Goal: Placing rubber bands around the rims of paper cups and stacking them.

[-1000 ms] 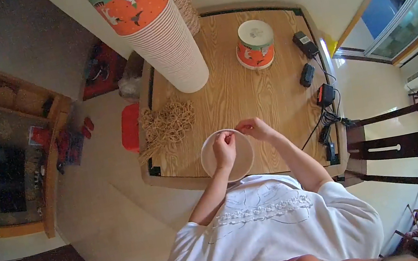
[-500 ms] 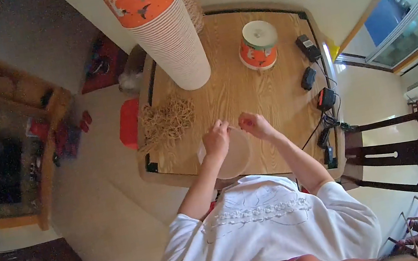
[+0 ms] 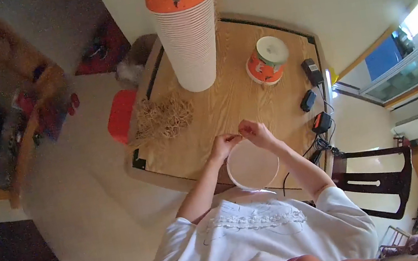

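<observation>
A pale paper bucket [image 3: 253, 166] is at the table's near edge, close to my body, with its round end facing up. At its far rim, my left hand [image 3: 224, 146] and my right hand [image 3: 257, 133] meet, fingertips pinched together and almost touching. What the fingertips hold is too small to make out. Left of my hands lies a loose heap of tan twisted paper cords [image 3: 165, 117]. Beyond it rises a tall stack of nested paper buckets [image 3: 189, 48], with an orange printed one on top. A short orange-and-green bucket [image 3: 266, 65] rests upside down at the far right.
Black power adapters [image 3: 312, 72] with cables line the right edge of the wooden table [image 3: 227, 105]. A red stool [image 3: 122, 117] stands off the left edge. A dark wooden chair [image 3: 375, 183] is at the right, and a wall rises behind the table.
My hands have come together at the bucket's far rim; before, they were slightly apart. The bucket has shifted right beneath them. The whole view has turned slightly.
</observation>
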`<action>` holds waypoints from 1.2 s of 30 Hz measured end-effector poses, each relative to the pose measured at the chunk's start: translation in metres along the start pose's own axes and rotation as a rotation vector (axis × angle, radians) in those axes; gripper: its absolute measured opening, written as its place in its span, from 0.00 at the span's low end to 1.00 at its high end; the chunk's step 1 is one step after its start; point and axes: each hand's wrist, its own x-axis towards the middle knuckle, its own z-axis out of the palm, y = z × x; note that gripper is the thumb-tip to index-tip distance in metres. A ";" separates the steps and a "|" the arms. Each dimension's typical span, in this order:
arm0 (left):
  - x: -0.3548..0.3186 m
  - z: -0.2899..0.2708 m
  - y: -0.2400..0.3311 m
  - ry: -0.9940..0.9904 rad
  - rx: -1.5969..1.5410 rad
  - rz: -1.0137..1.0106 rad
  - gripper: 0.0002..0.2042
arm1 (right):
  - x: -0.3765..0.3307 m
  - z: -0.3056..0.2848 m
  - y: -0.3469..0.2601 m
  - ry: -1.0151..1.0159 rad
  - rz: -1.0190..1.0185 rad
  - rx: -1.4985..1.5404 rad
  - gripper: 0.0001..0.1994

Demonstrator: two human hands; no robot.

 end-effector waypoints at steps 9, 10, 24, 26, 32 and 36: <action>0.005 0.014 -0.022 0.101 -0.175 0.044 0.08 | 0.016 0.000 -0.009 -0.116 0.229 -0.148 0.06; 0.005 0.016 -0.022 0.118 -0.116 0.103 0.08 | 0.017 -0.001 -0.004 -0.175 0.226 -0.152 0.07; -0.006 0.008 -0.033 -0.109 -0.263 0.066 0.08 | 0.008 -0.007 -0.001 -0.144 0.196 -0.317 0.09; -0.010 0.000 -0.023 -0.196 -0.285 0.068 0.07 | 0.008 -0.009 -0.012 -0.135 0.261 -0.295 0.10; -0.006 -0.005 -0.018 -0.119 0.013 0.330 0.04 | -0.006 -0.006 -0.006 -0.119 0.273 -0.195 0.10; -0.008 0.002 -0.017 0.006 0.237 0.563 0.08 | -0.010 -0.005 -0.004 -0.108 0.254 -0.125 0.09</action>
